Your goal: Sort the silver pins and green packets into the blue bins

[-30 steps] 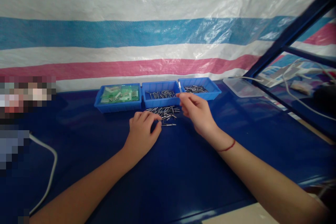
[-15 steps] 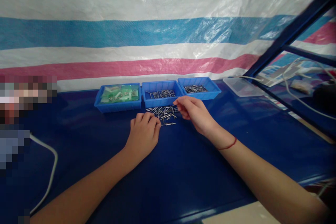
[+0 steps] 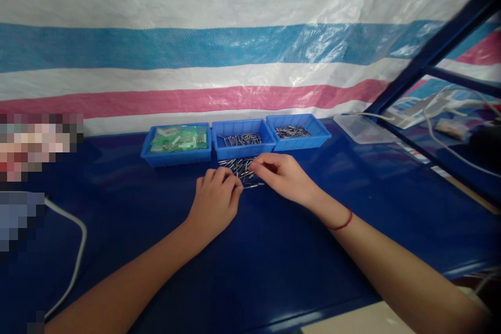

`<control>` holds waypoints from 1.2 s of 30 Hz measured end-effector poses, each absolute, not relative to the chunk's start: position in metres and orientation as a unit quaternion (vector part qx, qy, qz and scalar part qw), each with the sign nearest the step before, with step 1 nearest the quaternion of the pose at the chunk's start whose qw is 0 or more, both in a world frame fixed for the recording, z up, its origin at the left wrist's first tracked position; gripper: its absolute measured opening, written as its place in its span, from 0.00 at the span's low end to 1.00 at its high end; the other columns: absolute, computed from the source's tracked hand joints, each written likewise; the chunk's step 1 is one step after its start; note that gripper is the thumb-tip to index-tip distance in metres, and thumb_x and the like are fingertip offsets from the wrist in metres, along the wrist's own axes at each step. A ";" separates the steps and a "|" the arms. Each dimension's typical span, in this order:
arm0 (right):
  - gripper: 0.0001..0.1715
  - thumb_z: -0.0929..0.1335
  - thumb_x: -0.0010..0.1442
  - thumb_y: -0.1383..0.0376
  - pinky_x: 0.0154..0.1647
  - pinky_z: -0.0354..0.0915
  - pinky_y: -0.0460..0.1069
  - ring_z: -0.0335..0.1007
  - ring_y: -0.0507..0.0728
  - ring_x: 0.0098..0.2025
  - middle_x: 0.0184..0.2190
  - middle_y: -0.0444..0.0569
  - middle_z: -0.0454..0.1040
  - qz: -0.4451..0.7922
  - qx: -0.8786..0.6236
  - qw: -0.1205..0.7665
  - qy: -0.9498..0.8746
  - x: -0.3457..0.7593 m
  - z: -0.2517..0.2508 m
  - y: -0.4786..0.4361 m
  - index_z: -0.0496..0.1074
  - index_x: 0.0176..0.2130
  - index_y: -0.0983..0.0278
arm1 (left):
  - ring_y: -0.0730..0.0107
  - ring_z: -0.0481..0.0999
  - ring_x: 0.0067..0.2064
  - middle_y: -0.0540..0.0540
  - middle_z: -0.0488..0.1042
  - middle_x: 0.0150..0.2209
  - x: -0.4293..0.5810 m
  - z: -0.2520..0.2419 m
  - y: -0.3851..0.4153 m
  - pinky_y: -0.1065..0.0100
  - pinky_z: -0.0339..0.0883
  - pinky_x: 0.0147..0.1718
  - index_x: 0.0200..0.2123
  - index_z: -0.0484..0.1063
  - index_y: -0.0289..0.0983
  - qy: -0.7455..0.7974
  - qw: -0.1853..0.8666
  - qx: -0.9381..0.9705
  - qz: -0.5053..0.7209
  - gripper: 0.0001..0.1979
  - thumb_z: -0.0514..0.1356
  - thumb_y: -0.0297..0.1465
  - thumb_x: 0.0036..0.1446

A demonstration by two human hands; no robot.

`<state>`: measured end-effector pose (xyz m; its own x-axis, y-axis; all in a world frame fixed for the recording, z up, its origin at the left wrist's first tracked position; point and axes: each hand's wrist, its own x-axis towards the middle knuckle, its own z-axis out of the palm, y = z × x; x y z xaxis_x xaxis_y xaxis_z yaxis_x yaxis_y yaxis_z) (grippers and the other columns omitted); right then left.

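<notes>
A loose pile of thin silvery metal pins (image 3: 238, 166), which look like blind rivets, lies on the blue tabletop (image 3: 250, 266) against the front of the middle blue bin (image 3: 245, 152). At the pile's left front edge my left hand (image 3: 217, 193) rests with curled fingers; whatever its fingertips hold is hidden. My right hand (image 3: 287, 175) reaches over the pile's right side, thumb and forefinger pinched together among the pins. Too little shows to tell what is in that pinch. More metal pins (image 3: 240, 139) lie inside the middle bin.
The left blue bin (image 3: 178, 158) holds a green plastic bag (image 3: 180, 138) of small parts. Metal pieces (image 3: 291, 131) fill the right blue bin (image 3: 309, 141). A clear plastic lid (image 3: 364, 129), a blue metal frame (image 3: 434, 57) and a white cable (image 3: 80, 250) are nearby.
My right hand has come down and left from the middle bin's front right corner to the pile, with its fingers pinched. The left hand has barely shifted.
</notes>
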<state>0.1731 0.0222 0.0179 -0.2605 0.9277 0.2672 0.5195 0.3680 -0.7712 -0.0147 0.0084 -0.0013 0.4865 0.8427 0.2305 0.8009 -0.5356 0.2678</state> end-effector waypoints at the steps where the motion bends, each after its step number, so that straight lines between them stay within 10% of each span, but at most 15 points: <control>1: 0.13 0.63 0.61 0.64 0.30 0.59 0.47 0.62 0.51 0.27 0.25 0.44 0.71 0.272 -0.487 0.359 -0.748 0.173 0.019 0.022 0.72 0.28 0.65 | 0.57 0.66 0.46 0.45 0.71 0.45 -0.014 -0.001 0.008 0.57 0.59 0.39 0.36 0.72 0.39 0.479 0.063 0.860 0.162 0.09 0.52 0.31 0.64; 14: 0.03 0.68 0.54 0.69 0.34 0.59 0.47 0.66 0.53 0.32 0.30 0.47 0.69 0.159 -0.408 0.184 -0.880 0.179 0.014 0.018 0.73 0.31 0.62 | 0.58 0.68 0.46 0.44 0.71 0.44 -0.013 -0.006 0.008 0.57 0.61 0.42 0.38 0.68 0.38 0.498 0.086 0.839 0.202 0.07 0.50 0.29 0.63; 36: 0.08 0.67 0.59 0.61 0.32 0.62 0.48 0.64 0.51 0.30 0.31 0.46 0.70 0.414 -0.429 0.382 -0.706 0.167 0.014 0.018 0.73 0.34 0.64 | 0.71 0.70 0.35 0.50 0.73 0.34 -0.016 0.003 0.011 0.68 0.64 0.35 0.35 0.68 0.38 0.435 0.253 0.761 0.410 0.04 0.56 0.31 0.61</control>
<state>0.1670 0.0176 0.0140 -0.3397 0.9224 0.1839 0.2893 0.2886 -0.9127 -0.0164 0.0112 0.0031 0.2848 0.8694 0.4038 0.4552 -0.4934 0.7412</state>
